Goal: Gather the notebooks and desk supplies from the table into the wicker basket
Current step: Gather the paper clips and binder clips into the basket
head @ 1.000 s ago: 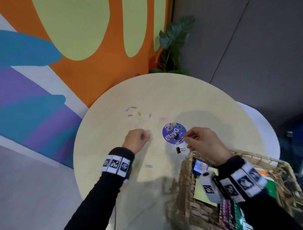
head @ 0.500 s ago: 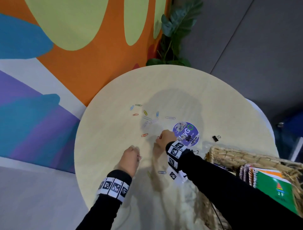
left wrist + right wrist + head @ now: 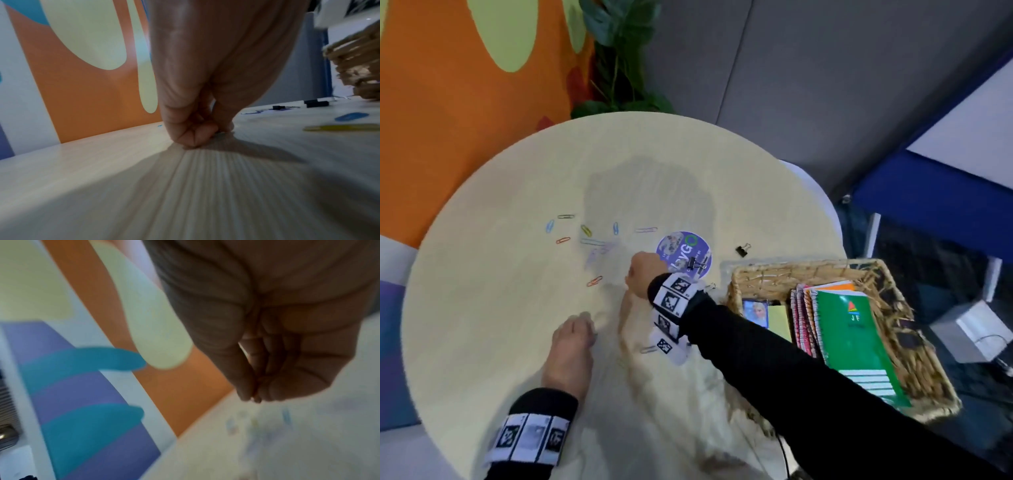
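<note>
Head view shows spiral notebooks already in the rectangular wicker basket, while coloured paper clips and black binder clips remain on the round pale counter; both hands' fingers are pinched together, contents unclear.

Person's got long black sleeves on both arms, pretty plain knit-looking fabric with ribbed cuffs. Each wrist has a white band wrapped around it, covered in square black-and-white tracking markers lined up side by side; the right wrist's band has the same tags, plus a small white block with another marker hanging off the underside. Both the left hand and right hand are bare, no gloves, no rings or watch that shows.
</note>
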A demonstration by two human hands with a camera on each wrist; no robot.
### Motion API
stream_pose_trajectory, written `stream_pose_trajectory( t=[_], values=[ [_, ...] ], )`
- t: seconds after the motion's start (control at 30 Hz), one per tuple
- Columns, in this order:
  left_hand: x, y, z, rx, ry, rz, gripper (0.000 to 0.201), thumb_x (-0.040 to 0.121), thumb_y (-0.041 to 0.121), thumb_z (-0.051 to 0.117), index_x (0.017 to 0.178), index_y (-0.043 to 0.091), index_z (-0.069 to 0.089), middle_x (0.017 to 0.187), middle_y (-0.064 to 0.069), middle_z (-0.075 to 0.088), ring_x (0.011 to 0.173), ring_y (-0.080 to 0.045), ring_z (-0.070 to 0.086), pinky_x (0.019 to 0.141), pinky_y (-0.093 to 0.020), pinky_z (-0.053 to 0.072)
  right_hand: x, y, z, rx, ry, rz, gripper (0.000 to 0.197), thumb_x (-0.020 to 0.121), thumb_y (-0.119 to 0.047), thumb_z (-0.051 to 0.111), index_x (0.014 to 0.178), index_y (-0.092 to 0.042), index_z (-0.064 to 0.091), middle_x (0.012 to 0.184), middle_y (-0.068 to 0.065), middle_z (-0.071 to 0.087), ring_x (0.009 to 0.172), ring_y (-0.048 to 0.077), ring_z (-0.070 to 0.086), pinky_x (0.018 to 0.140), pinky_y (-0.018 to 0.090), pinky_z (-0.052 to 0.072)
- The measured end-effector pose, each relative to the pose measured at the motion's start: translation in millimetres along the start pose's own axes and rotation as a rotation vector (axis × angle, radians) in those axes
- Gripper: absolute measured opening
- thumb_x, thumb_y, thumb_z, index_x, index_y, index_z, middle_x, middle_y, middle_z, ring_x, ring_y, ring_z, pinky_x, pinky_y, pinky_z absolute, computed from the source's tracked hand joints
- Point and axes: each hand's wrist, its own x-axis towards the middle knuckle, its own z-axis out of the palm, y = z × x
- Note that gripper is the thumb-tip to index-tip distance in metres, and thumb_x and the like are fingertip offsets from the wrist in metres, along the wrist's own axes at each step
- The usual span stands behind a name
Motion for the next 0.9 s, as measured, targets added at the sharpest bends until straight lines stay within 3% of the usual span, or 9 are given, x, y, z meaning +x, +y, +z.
stream_pose_trajectory(
  t=[0.1, 0.2, 0.37, 0.43, 0.47, 0.6, 0.67, 0.77, 0.9],
  values=[
    [6.6, 11.5, -12.4, -0.028, -0.042, -0.048, 0.021, 0.068, -0.016, 0.063, 0.075, 0.002, 0.055, 0.073, -0.021, 0.060, 0.069, -0.039, 0.059, 0.059, -0.037, 0.042, -44.0, 22.8, -62.3, 0.028, 0.075, -0.130, 0.021, 0.088, -0.011, 0.056, 0.105, -0.003, 0.064, 0.112, 0.015, 0.067, 0.107, 0.028, 0.060, 0.084, 0.030, 0.045],
    [6.5, 33.4, -24.1, -0.036, 0.000, -0.038, 0.007, 0.079, -0.006, 0.063, 0.086, -0.005, 0.063, 0.083, -0.029, 0.064, 0.080, -0.044, 0.062, 0.070, -0.045, 0.047, -99.1, 69.4, -110.7, 0.013, 0.116, -0.174, 0.019, 0.084, -0.011, 0.060, 0.101, -0.008, 0.068, 0.094, 0.008, 0.068, 0.086, 0.023, 0.059, 0.074, 0.026, 0.040],
    [0.6, 98.5, -39.7, -0.190, 0.068, 0.105, 0.005, 0.083, 0.005, 0.066, 0.086, 0.003, 0.068, 0.083, -0.015, 0.072, 0.077, -0.031, 0.065, 0.073, -0.029, 0.045, -140.1, 148.3, -110.6, -0.019, 0.036, -0.039, 0.009, 0.081, -0.008, 0.062, 0.085, -0.012, 0.069, 0.076, 0.003, 0.062, 0.072, 0.016, 0.054, 0.060, 0.025, 0.039],
    [-4.7, 130.4, -45.4, -0.294, 0.048, 0.120, 0.004, 0.084, 0.009, 0.065, 0.087, 0.008, 0.068, 0.079, -0.005, 0.069, 0.071, -0.021, 0.061, 0.067, -0.006, 0.040, -137.6, 171.8, -91.2, -0.040, -0.078, 0.017, 0.011, 0.082, -0.005, 0.057, 0.078, -0.007, 0.068, 0.079, 0.012, 0.072, 0.071, 0.023, 0.064, 0.067, 0.030, 0.053],
    [-8.5, 146.3, -47.8, -0.330, 0.028, 0.133, 0.004, 0.084, 0.010, 0.065, 0.087, 0.009, 0.068, 0.078, -0.001, 0.067, 0.070, -0.018, 0.061, 0.066, -0.003, 0.039, -134.3, 180.0, -80.5, -0.047, -0.150, 0.052, 0.016, 0.083, -0.004, 0.055, 0.079, 0.000, 0.070, 0.083, 0.017, 0.075, 0.074, 0.028, 0.070, 0.073, 0.035, 0.059],
    [-26.4, 204.0, -56.7, -0.343, -0.098, 0.259, 0.006, 0.084, 0.015, 0.066, 0.089, 0.012, 0.069, 0.080, 0.000, 0.070, 0.073, -0.015, 0.064, 0.066, -0.005, 0.040, -117.8, 185.1, -45.6, -0.194, -0.198, 0.134, 0.020, 0.086, -0.011, 0.059, 0.093, 0.004, 0.070, 0.098, 0.019, 0.073, 0.092, 0.033, 0.070, 0.086, 0.038, 0.058],
    [-33.3, 225.0, -56.9, -0.297, -0.150, 0.317, 0.010, 0.084, 0.016, 0.066, 0.091, 0.011, 0.070, 0.083, -0.002, 0.072, 0.077, -0.017, 0.066, 0.072, -0.017, 0.047, -111.6, 181.2, -35.4, -0.270, -0.150, 0.091, 0.012, 0.087, -0.007, 0.056, 0.091, 0.000, 0.064, 0.105, 0.021, 0.069, 0.097, 0.034, 0.067, 0.081, 0.036, 0.053],
    [-38.7, 245.2, -49.4, -0.220, -0.240, 0.322, 0.013, 0.081, 0.013, 0.066, 0.094, 0.012, 0.068, 0.085, -0.005, 0.074, 0.084, -0.022, 0.066, 0.081, -0.034, 0.053, -105.3, 181.2, -24.3, -0.313, -0.129, 0.047, 0.022, 0.090, -0.005, 0.047, 0.106, 0.001, 0.061, 0.115, 0.019, 0.064, 0.106, 0.034, 0.062, 0.082, 0.038, 0.051],
    [-35.4, 266.6, -33.7, -0.063, -0.331, 0.361, 0.008, 0.082, 0.008, 0.063, 0.088, 0.012, 0.065, 0.089, -0.005, 0.072, 0.085, -0.019, 0.062, 0.075, -0.026, 0.046, -111.4, 192.9, -36.2, -0.251, -0.073, 0.068, 0.025, 0.086, -0.016, 0.057, 0.104, -0.001, 0.064, 0.108, 0.018, 0.069, 0.100, 0.032, 0.067, 0.082, 0.035, 0.052]
  ],
)
